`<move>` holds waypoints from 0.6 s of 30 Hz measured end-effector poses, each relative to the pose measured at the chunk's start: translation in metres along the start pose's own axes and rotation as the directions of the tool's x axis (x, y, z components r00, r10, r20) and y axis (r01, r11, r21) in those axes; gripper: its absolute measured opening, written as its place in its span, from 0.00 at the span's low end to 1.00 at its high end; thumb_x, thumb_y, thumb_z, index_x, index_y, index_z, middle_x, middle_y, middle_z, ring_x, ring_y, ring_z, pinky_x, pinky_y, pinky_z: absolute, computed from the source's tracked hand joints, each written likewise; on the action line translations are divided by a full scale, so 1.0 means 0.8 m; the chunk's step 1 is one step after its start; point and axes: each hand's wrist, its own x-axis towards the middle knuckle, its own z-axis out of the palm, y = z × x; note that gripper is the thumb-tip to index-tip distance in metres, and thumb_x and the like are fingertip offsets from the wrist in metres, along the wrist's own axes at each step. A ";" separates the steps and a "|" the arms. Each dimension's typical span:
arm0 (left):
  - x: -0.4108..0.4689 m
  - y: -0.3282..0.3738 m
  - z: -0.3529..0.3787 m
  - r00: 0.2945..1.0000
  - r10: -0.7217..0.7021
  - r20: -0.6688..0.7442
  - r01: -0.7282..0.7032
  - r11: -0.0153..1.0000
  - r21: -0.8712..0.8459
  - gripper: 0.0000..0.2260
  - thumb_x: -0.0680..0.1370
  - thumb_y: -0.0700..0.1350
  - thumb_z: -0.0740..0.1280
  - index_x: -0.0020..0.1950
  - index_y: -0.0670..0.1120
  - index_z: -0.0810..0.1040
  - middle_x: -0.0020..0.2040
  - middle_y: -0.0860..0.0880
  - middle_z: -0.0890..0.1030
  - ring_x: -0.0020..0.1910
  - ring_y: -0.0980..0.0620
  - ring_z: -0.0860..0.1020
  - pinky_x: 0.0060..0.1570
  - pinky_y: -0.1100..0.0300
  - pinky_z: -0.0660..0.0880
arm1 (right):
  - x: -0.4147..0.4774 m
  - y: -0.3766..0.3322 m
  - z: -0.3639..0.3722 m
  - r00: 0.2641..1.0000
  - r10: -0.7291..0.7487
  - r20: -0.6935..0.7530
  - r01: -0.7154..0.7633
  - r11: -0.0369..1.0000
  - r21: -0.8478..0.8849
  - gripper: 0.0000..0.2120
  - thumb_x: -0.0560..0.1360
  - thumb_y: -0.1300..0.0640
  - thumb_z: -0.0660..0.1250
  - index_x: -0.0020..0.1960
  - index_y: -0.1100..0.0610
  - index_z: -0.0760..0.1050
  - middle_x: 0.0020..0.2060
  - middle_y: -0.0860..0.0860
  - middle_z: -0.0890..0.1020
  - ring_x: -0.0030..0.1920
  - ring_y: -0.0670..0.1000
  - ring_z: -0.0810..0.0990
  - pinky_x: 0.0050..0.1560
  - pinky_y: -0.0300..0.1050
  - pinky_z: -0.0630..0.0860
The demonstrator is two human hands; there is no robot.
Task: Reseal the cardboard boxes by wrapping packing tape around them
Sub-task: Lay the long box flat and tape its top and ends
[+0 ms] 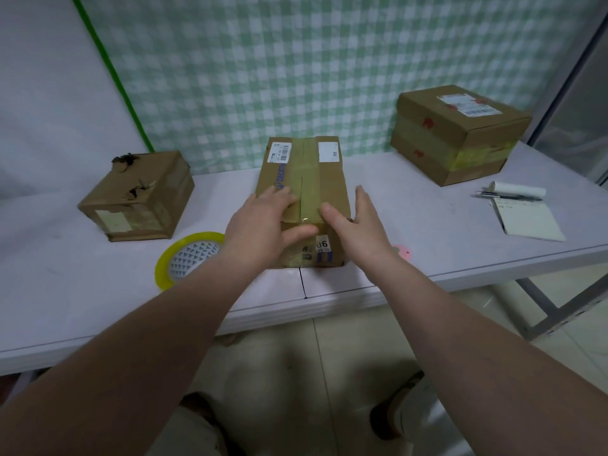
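Backdrop: green/white checked cloth (263, 60) hangs behind the white worktop (411, 232), which runs L to R across the view. Far R on the worktop: biggest cardboard box (460, 136), closed, white label on top, red marks on its L face, yellowish tape bands round the sides. Ctr, near edge: long cardboard box (306, 169), flaps closed, clear-yellow tape strip along the top seam, barcode label far L and white label far R on top, printed marks on the near face. L side: smaller cardboard box (138, 195), top torn w/ ragged holes, pale label on its near face. All 3 boxes stand well apart. Left grip (260, 225): fingers fairly straight, laid flat on the ctr box top L of the seam, thumb across the near face; nothing clasped. Right grip (358, 222): fingers straight, spread wide, alongside the box's R top edge, thumb on the top just R of the seam; nothing clasped. Tape roll (190, 255), yellow-tinted, lies flat on the worktop near L of the ctr box, partly hidden by the L forearm. R side, near the big box: notepad (529, 218), w/ a pen (510, 195) and a white paper roll (519, 189) just beyond its far edge. Small pink item (403, 251) beside the R wrist; type cannot be told.
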 end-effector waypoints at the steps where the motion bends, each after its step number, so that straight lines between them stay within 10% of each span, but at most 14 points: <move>1: 0.000 -0.002 -0.003 0.998 -0.066 -0.025 0.063 0.993 -0.100 0.27 0.74 0.62 0.64 0.68 0.48 0.72 0.70 0.48 0.71 0.70 0.46 0.67 0.66 0.50 0.65 | -0.002 -0.003 0.001 0.993 0.118 0.009 -0.118 0.989 0.088 0.31 0.77 0.39 0.61 0.74 0.52 0.61 0.73 0.51 0.66 0.70 0.51 0.67 0.67 0.50 0.66; 3: 0.000 -0.005 -0.007 0.968 -0.246 -0.040 0.223 0.926 -0.305 0.24 0.77 0.59 0.62 0.69 0.48 0.70 0.68 0.48 0.72 0.68 0.47 0.69 0.63 0.54 0.67 | -0.007 -0.011 0.002 0.954 0.287 0.083 -0.298 0.931 0.212 0.24 0.78 0.35 0.54 0.61 0.51 0.73 0.58 0.51 0.78 0.53 0.49 0.76 0.52 0.45 0.71; 6: 0.001 -0.006 -0.009 0.870 -0.476 0.127 0.464 0.707 -0.534 0.24 0.78 0.56 0.62 0.72 0.49 0.65 0.65 0.51 0.74 0.63 0.48 0.73 0.57 0.57 0.70 | -0.008 -0.017 0.000 0.924 0.343 0.169 -0.380 0.872 0.309 0.28 0.78 0.32 0.47 0.65 0.46 0.73 0.59 0.48 0.78 0.56 0.50 0.76 0.60 0.45 0.69; 10: 0.000 -0.007 -0.013 0.815 -0.521 0.254 0.510 0.438 -0.740 0.28 0.75 0.57 0.67 0.73 0.52 0.64 0.64 0.52 0.75 0.59 0.48 0.77 0.59 0.46 0.74 | -0.008 -0.033 -0.015 0.952 0.232 0.199 -0.284 0.910 0.303 0.26 0.77 0.32 0.51 0.70 0.41 0.66 0.63 0.42 0.74 0.60 0.49 0.74 0.53 0.43 0.66; 14: -0.003 0.003 -0.013 0.796 -0.460 0.394 0.488 0.103 -0.867 0.09 0.78 0.47 0.66 0.56 0.53 0.70 0.53 0.53 0.80 0.51 0.50 0.81 0.47 0.51 0.80 | -0.004 -0.048 -0.026 0.976 0.189 0.107 -0.215 0.912 0.349 0.33 0.69 0.32 0.67 0.69 0.43 0.65 0.63 0.45 0.75 0.58 0.48 0.77 0.42 0.41 0.69; 18: 0.001 0.015 -0.016 0.834 -0.399 0.380 0.468 0.149 -0.871 0.14 0.78 0.48 0.66 0.64 0.48 0.74 0.56 0.49 0.82 0.49 0.51 0.82 0.38 0.54 0.80 | -0.002 -0.059 -0.041 0.970 0.222 0.100 -0.243 0.906 0.346 0.38 0.65 0.34 0.71 0.69 0.45 0.60 0.61 0.48 0.74 0.54 0.50 0.77 0.37 0.41 0.67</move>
